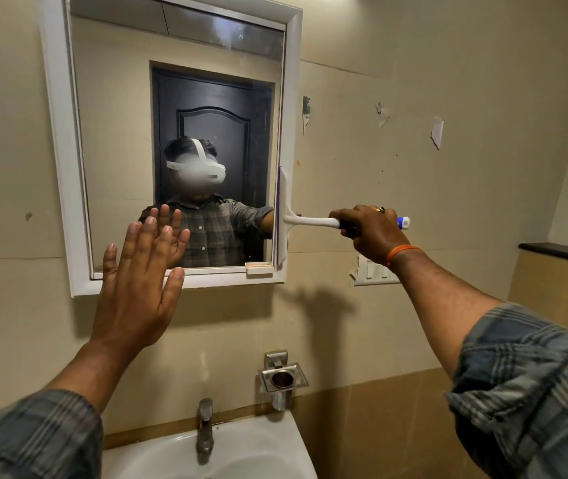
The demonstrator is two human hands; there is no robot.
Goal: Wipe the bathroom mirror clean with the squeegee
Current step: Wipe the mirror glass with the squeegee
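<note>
Mirror (113,140): upright rectangle of glass in a broad white moulded frame (57,140), fixed to a matt beige wall. The glass reflects a dark panelled door and a person in a white headset and plaid shirt.

Squeegee (284,217): white plastic, T-shaped. The long thin blade stands vertical at the mirror's right edge, over the seam where glass meets frame, in the lower half. A bluish rubber strip runs along the blade's left side. The handle juts out horizontally to the right, smooth and rounded, ending in a blue-and-white cap.

Right hand (370,231): fist wrapped firmly around the handle's far end, knuckles up, cap poking out past it. Ring on one finger, orange thread band at the wrist, plaid sleeve rolled back to the forearm.

Left hand (137,281): flat and spread, fingers up, holding nothing, raised before the mirror's lower left corner. Whether the palm touches glass or frame I cannot tell; its reflection shows just beyond the fingertips.

Below: white glazed ceramic basin (289,440), rounded rim, with a dull metal tap (204,426) at its back. Just above right, a shiny steel wall bracket carrying a cylindrical cup holder (282,380). A white switch plate (374,273) sits behind the right wrist. Torn paper scraps (437,133) cling to the wall, upper right.
</note>
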